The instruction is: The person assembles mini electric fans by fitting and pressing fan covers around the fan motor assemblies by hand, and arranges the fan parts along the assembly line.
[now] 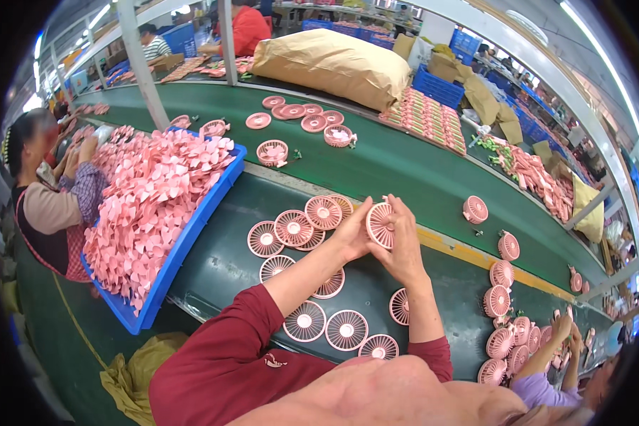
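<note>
Above the near edge of the conveyor, both my hands are closed round a round pink fan housing with a slatted grille (380, 224). My left hand (353, 231) grips it from the left, and my right hand (405, 238) wraps its right side and top. The grille side faces me, so what is behind it is hidden. Loose pink fan grilles (293, 228) lie around my forearms on the dark green work surface (213, 248), some overlapping. Closer to my body, more grilles (346, 330) lie flat.
A blue tray (192, 245) heaped with pink fan blades (149, 206) stands at left, beside a person (50, 184). On the green belt (412, 184) ahead sit several fan housings (272, 153). Assembled fan heads (500, 341) cluster at right near another person's hands (566, 334).
</note>
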The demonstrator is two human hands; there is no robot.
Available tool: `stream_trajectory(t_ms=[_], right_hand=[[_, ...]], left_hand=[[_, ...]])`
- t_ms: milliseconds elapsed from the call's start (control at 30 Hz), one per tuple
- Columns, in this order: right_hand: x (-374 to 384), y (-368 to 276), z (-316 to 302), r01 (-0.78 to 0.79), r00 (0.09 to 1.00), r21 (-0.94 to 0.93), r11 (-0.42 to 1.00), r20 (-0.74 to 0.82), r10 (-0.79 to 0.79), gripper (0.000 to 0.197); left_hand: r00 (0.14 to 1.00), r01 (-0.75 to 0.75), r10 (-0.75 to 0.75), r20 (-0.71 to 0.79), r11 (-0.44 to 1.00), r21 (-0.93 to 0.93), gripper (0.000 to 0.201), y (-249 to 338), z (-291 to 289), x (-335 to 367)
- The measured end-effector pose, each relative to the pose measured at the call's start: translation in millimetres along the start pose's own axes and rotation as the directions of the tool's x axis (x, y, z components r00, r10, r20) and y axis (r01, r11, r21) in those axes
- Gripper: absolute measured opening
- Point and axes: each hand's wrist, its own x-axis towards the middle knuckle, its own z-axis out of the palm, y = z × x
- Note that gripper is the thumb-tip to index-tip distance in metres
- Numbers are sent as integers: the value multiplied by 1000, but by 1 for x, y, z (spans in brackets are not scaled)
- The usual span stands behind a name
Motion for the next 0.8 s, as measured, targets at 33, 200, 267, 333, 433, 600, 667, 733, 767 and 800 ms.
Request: stream_trajectory(t_ms=[33, 200, 267, 333, 433, 600, 667, 733, 767, 800], right_hand=[[0, -1, 0, -9, 1000, -11, 1000, -7, 9, 66], [2, -8, 3, 7, 1000, -215, 977, 16, -3, 68], [0, -6, 6, -14, 1000, -232, 973, 19, 19, 69], [-3, -3, 15, -59, 994, -28, 998, -96, 56, 72], [-8, 4, 31, -112, 982, 136, 984, -137, 131, 71], [-11, 2, 33, -157, 974, 299, 941, -112, 198, 74], [-12, -3, 35, -203, 967, 430, 880, -54, 249, 76], [-10, -8, 36, -170, 970, 419, 892, -87, 226, 78], [-8, -14, 37, -168, 964, 527, 833, -87, 250, 79], [-8, -17, 38, -162, 958, 628, 761, -84, 273, 80]], left_hand=[[998, -37, 38, -49, 999, 7, 44, -2, 0, 0], [986, -126, 132, -106, 991, 54, 40, -4, -9, 5], [982, -155, 167, -90, 980, 126, 39, -3, -1, 2], [942, -265, 300, -147, 939, 219, 33, -12, 3, 1], [854, -404, 491, -171, 834, 377, 29, -24, 20, -7], [797, -474, 592, -119, 736, 484, 27, -27, 15, -11], [764, -502, 642, -62, 653, 567, 27, -30, 18, -12], [685, -560, 722, 97, 436, 705, 27, -32, 22, -15], [687, -557, 720, 96, 437, 706, 27, -33, 22, -16], [663, -582, 732, 157, 372, 723, 28, -34, 22, -17]])
